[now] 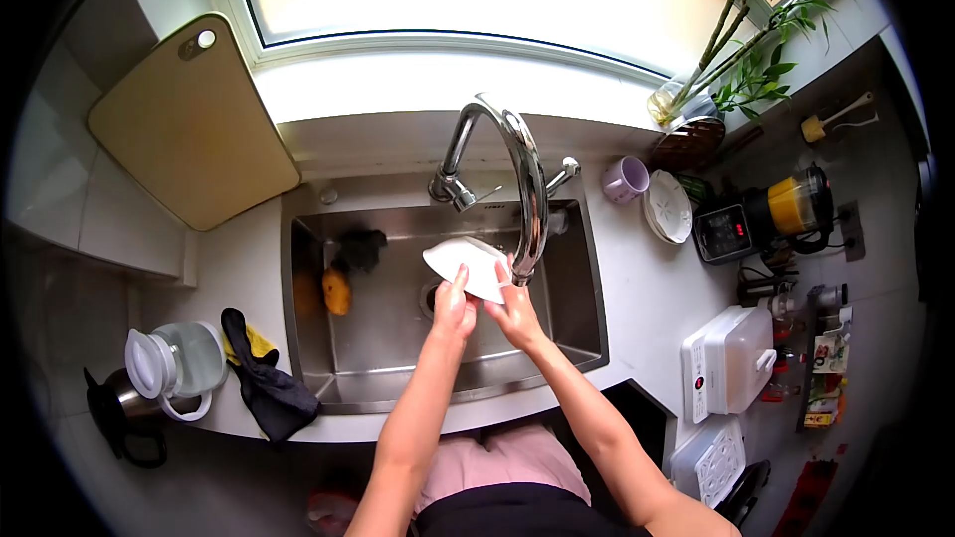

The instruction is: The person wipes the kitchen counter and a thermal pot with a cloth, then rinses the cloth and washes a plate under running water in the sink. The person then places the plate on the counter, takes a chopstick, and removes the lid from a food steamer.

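Over the steel sink [398, 338], both hands hold a white dish [466, 263], tilted, just below the chrome faucet [527, 169]. My left hand [455, 306] grips its lower edge, thumb on the surface. At its right end my right hand [513, 308] holds the rim, near the spout. The drain is partly hidden behind my left hand. An orange-yellow item [336, 291] and a dark scrubber or cloth [360, 251] lie in the sink's left part.
A cutting board [194, 124] leans at the left. Below it are a glass pitcher [194, 358] and dark gloves or cloth [267, 383]. On the right are a purple mug [626, 180], stacked plates [668, 207], a blender [796, 204] and a white appliance [731, 363].
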{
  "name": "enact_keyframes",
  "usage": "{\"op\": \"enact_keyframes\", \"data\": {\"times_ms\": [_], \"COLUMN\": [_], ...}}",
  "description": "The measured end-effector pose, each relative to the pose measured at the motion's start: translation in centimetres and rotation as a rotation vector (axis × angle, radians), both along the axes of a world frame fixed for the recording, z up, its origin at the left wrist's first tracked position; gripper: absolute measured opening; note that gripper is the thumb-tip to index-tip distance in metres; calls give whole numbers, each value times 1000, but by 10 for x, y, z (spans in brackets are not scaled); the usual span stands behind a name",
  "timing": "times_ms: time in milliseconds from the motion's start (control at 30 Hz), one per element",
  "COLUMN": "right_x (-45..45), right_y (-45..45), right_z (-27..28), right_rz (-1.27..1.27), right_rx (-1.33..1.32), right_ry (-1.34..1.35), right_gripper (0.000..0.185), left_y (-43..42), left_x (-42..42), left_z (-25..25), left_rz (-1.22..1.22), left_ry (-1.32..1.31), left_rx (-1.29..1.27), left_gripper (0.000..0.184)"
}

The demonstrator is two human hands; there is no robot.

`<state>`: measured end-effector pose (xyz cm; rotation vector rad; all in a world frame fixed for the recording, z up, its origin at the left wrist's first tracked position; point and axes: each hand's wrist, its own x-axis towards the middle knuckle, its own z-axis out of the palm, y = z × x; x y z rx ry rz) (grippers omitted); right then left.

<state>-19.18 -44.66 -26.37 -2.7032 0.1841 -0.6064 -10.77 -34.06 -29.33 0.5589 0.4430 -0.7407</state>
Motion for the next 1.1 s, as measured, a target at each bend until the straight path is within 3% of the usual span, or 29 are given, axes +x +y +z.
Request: {"op": "enact_keyframes", "data": {"times_ms": [133, 167, 200, 267, 300, 333, 367, 400, 433, 467, 533, 600, 667, 733, 833, 933, 1000, 1033, 1100], "right_x": [-23, -23, -23, -20, -18, -15, -14, -13, -11, -9, -13, -15, -17, -19, -17, -9, -18, -21, -15], "right_y": [4, -3, -10, -12, -12, -11, -11, -12, -14, -12, -11, -11, -12, -12, -12, -13, -27, -35, -38], "right_z": [5, -7, -20, -20, -23, -23, -21, -28, -39, -41, -41, -44, -35, -20, 5, 11, 1, -10, 35], "right_rz": [-45, -178, -310, -320, -340, -361, -446, -447, -470, -488, -418, -331, -360, -386, -338, -353, -426, -418, -468], "right_rx": [121, 172, 225, 378, 479, 582, 773, 775, 1074, 1374, 1373, 1475, 1494, 1300, 1212, 1210, 1224, 1184, 1037], "right_ry": [-44, 40, 122, 138, 95, 52, 120, 116, 81, 48, 72, 96, 126, 121, 117, 96, 321, 292, 545], "right_gripper": [62, 64, 68, 61, 52, 44, 29, 29, 22, 16, 9, 17, 22, 19, 31, 37, 35, 31, 28], "left_y": [-18, -26, -31, -34, -35, -38, -30, -20, -10, 0, 21, 28, 35, 47, 48, 36, 47, 52, 65], "left_x": [3, -3, -10, -13, -21, -31, -37, -40, -45, -41, -32, -18, -1, 24, 16, -30, -9, 8, 38], "left_z": [12, 5, -2, 0, 1, -31, -29, -26, -29, -19, 3, 0, -18, -19, -15, -21, -38, -49, -49], "left_rz": [-166, -187, -201, -276, -345, -412, -496, -576, -594, -596, -706, -771, -651, -518, -425, -326, -384, -370, -277], "left_ry": [-10, -50, -145, -356, -516, -773, -1068, -1367, -1584, -1581, -1765, -1842, -2272, -2450, -2462, -2087, -2267, -2397, -2519], "left_rx": [159, 173, 161, 243, 209, 241, 366, 490, 649, 652, 741, 802, 927, 903, 984, 1146, 931, 951, 1009], "left_gripper": [19, 18, 17, 18, 34, 42, 46, 52, 62, 62, 67, 63, 60, 59, 57, 51, 51, 50, 45]}}
